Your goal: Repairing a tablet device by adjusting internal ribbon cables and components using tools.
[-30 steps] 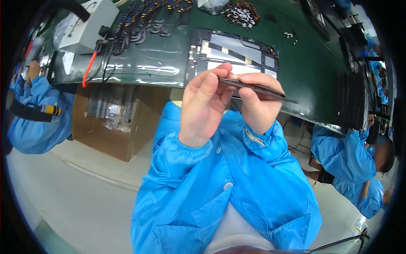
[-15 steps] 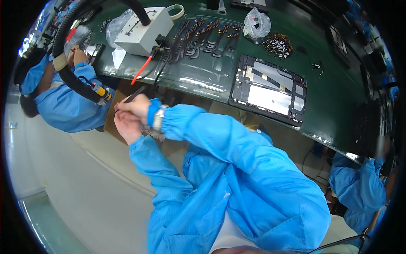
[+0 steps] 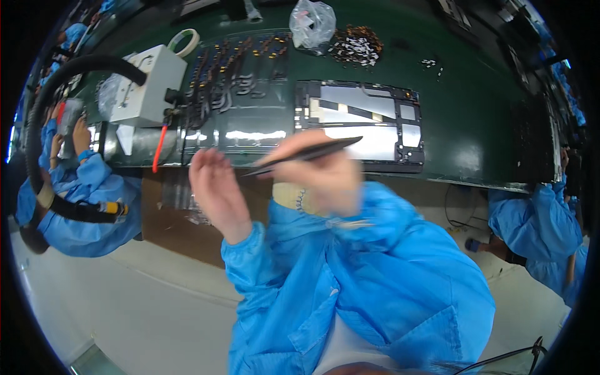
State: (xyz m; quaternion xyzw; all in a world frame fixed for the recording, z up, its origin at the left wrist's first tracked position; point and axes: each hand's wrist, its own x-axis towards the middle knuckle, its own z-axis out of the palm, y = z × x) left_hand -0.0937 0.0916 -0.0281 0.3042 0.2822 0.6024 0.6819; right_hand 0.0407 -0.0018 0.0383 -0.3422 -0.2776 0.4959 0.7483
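My right hand (image 3: pixel 322 175) is blurred and grips black tweezers (image 3: pixel 306 155) that point left, held in front of the bench edge. My left hand (image 3: pixel 215 190) is raised beside it with fingers loosely apart and nothing in it. Both arms wear blue sleeves. Beyond the hands, a dark tablet frame with silver panels (image 3: pixel 362 122) lies on the green bench (image 3: pixel 475 125). A tray of several flex cables (image 3: pixel 237 81) lies to its left.
A white box unit (image 3: pixel 147 84) with a thick black hose (image 3: pixel 44 144) stands at the left. A clear bag (image 3: pixel 312 22) and a pile of small parts (image 3: pixel 356 44) sit at the back. Other people in blue work at the left (image 3: pixel 81 181) and right (image 3: pixel 537 219).
Both hands swung from the far left back to the middle in front of the bench. The hands have come apart and the tweezers now show in the right hand.
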